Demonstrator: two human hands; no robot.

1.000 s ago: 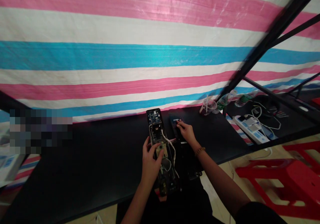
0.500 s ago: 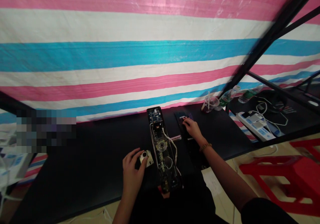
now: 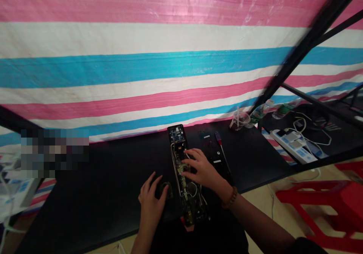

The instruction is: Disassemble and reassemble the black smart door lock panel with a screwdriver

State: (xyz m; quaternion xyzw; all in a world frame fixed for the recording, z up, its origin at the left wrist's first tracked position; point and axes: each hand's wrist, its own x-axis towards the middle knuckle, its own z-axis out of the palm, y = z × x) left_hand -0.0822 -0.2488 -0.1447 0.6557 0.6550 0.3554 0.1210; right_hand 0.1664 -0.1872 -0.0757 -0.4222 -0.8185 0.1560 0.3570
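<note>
A long, narrow device [image 3: 185, 208] lies opened in front of me, showing a blue circuit board at its far end and white wires along its length. My right hand [image 3: 202, 169] is over its middle, fingers apart and fingertips close to a round part; whether they touch it I cannot tell. To the left of the device, my left hand [image 3: 151, 195] rests on the table with spread fingers. Between its thumb and fingers lies a small dark piece [image 3: 169, 190], partly hidden and hard to make out.
Right of the device are a dark panel [image 3: 206, 142] with pale labels and a screwdriver [image 3: 219, 138]. A plastic cup [image 3: 240, 118] and bottles [image 3: 258, 112] stand farther right. Beyond a gap is a white power strip [image 3: 295, 146]; red stools [image 3: 314, 201] stand below.
My right hand has moved left from the dark panel to the device's middle, uncovering the screwdriver. Beside my nearly still left hand, the small piece looked pale before and looks dark now.
</note>
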